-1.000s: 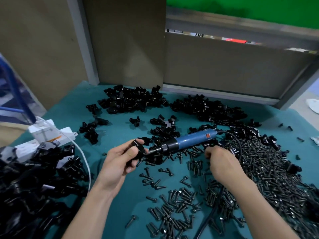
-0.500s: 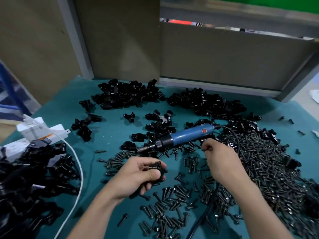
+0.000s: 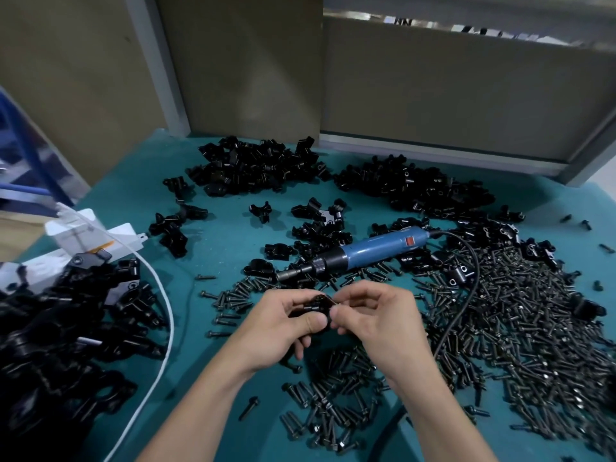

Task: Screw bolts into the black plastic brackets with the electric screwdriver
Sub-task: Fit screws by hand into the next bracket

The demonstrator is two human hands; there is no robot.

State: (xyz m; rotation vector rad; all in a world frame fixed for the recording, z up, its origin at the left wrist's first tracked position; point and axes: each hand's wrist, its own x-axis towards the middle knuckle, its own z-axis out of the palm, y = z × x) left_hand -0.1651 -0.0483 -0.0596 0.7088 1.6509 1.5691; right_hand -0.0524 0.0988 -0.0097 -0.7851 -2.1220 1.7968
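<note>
Change: right hand (image 3: 373, 318) now off the bolts (image 3: 516, 311), meets left hand (image 3: 276, 328) | Left hand: grips bracket (image 3: 315, 306), held between both | Right hand: fingertips pinch at bracket, bolt unclear | Screwdriver (image 3: 366, 256): idle, just beyond hands | Judged: seating a bolt, driving next

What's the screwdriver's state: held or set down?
Set down: the electric screwdriver lies on its side on the mat, nothing gripping it.

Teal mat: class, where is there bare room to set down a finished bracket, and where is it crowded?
Bare teal mat lies between the small bracket cluster and the electric screwdriver, and between the white cable and the left forearm. Crowded: the bolt heap on the right, bracket heap on the left.
</note>
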